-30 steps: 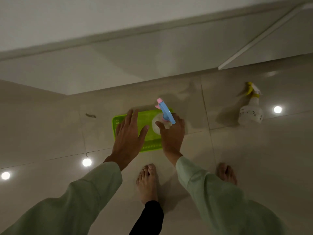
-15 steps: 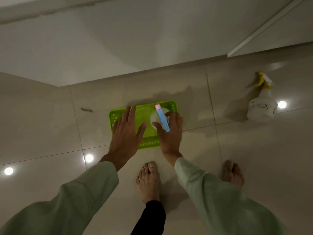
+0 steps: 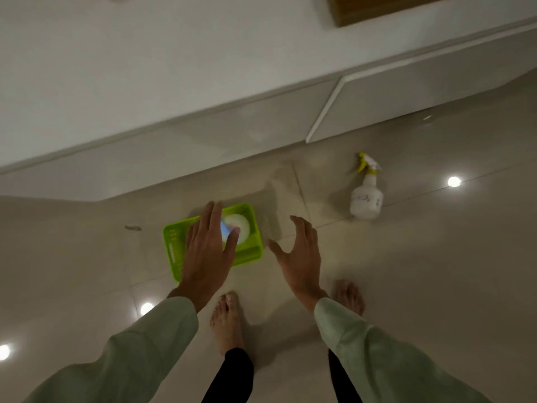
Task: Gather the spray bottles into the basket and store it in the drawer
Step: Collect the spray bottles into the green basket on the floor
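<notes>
A green plastic basket sits on the tiled floor in front of my feet. Inside it stands a white spray bottle with a blue and pink trigger, partly hidden by my fingers. My left hand hovers flat and open over the basket. My right hand is open, fingers spread, to the right of the basket and holds nothing. A second white spray bottle with a yellow trigger stands upright on the floor further right.
A white cabinet with drawer fronts runs along the wall behind the basket. My bare feet stand just below the hands. Ceiling lights reflect in the glossy tiles.
My right hand let go of the blue-trigger bottle, which now stands in the basket, and moved away to the right. The view tilted up, showing more of the cabinet.
</notes>
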`<state>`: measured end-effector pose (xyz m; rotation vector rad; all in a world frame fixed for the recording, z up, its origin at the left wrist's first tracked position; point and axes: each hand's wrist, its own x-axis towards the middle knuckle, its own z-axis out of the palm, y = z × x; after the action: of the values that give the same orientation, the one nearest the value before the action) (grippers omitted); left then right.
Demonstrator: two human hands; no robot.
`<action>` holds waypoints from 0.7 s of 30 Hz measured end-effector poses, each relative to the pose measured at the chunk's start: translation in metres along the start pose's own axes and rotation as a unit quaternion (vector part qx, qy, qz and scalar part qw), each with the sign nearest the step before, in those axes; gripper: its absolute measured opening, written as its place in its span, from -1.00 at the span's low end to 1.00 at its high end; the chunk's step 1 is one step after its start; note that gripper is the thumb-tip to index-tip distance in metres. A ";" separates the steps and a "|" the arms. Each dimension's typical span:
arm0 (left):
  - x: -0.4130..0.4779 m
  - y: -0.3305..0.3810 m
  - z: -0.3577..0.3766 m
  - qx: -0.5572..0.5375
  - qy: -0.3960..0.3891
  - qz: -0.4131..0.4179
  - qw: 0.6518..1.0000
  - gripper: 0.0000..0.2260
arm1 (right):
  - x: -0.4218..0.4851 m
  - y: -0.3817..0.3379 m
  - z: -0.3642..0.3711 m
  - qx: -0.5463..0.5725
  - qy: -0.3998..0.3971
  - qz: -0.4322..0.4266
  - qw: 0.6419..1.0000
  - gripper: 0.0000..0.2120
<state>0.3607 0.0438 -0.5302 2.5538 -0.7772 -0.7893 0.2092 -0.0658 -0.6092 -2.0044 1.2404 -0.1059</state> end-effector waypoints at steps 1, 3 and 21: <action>0.000 0.018 0.003 -0.002 -0.003 0.009 1.000 -0.46 | 0.002 0.005 -0.016 -0.003 0.009 0.011 1.000 -0.30; 0.002 0.060 0.013 0.001 -0.011 0.034 0.999 -0.46 | 0.012 0.019 -0.052 -0.001 0.023 0.039 0.999 -0.27; 0.140 0.185 0.226 0.050 -0.107 0.073 0.990 -0.42 | 0.204 0.212 -0.102 0.100 0.008 0.272 0.957 0.01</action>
<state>0.2484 -0.2225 -0.6758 2.4893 -1.0817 -1.0117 0.1166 -0.3355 -0.7348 -1.4361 1.6753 0.0232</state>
